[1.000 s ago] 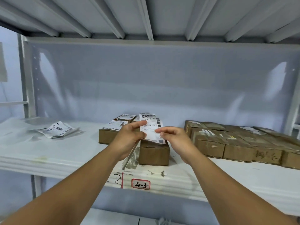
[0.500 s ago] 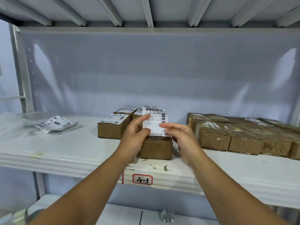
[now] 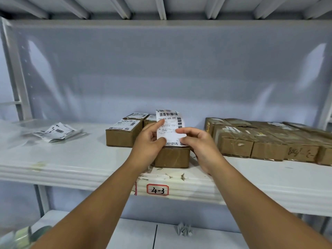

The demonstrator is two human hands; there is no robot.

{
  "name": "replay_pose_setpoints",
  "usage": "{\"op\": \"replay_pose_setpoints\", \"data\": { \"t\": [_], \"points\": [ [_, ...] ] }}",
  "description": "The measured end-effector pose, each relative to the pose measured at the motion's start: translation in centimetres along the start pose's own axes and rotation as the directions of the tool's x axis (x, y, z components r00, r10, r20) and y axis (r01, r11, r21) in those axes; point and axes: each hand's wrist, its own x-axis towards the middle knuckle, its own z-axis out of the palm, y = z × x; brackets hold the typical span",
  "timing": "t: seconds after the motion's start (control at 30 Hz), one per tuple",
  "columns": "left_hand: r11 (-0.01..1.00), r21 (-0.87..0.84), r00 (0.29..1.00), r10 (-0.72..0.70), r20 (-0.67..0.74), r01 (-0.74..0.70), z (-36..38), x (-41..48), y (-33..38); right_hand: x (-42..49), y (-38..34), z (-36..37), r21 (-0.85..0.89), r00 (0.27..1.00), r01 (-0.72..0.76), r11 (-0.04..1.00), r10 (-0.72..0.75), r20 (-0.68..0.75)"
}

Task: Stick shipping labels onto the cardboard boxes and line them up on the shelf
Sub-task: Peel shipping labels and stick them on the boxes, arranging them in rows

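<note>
Pinching label (image 3: 170, 123): L hand (image 3: 149, 147), R hand (image 3: 199, 146)

a red-bordered tag (image 3: 157, 189) on the shelf edge (image 3: 71, 178) reads "4-3", and above it the held shipping label (image 3: 170, 125) shows "v05-220" under a barcode.

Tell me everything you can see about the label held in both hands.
The label is a white paper slip printed in black: a barcode along the top, another down its right edge, the code V05-220, small text, and a square code at bottom right. It stands upright and faces the camera, its top slightly curled. The left hand pinches its lower left edge, the right hand its lower right. Below it sits a brown box; contact cannot be told.
</note>
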Motion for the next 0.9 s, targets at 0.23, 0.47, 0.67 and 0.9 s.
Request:
{"op": "replay_pose_setpoints", "data": {
  "t": [0.23,0.47,0.67,0.9],
  "points": [
    [1.0,0.013,1.0,0.0,0.0,0.0,0.01,0.24,-0.36,0.06,0.21,-0.04,-0.012,1.0,0.014,1.0,-0.014,0.015],
    [0.996,0.092,1.0,0.016,-0.008,-0.016,0.04,0.38,-0.49,-0.05,0.08,0.12,-0.011,1.0,-0.01,1.0,0.01,-0.015],
    [0.988,0.15,0.999,0.03,0.015,-0.032,-0.1,0.52,-0.94,-0.27,-0.02,0.12,-0.033,0.999,-0.025,0.999,0.024,-0.028],
    [0.958,0.277,0.997,0.069,0.037,-0.077,-0.08,0.26,-0.98,-0.4,0.02,0.16,-0.211,0.996,0.057,0.976,-0.069,-0.049]
  ]
}}
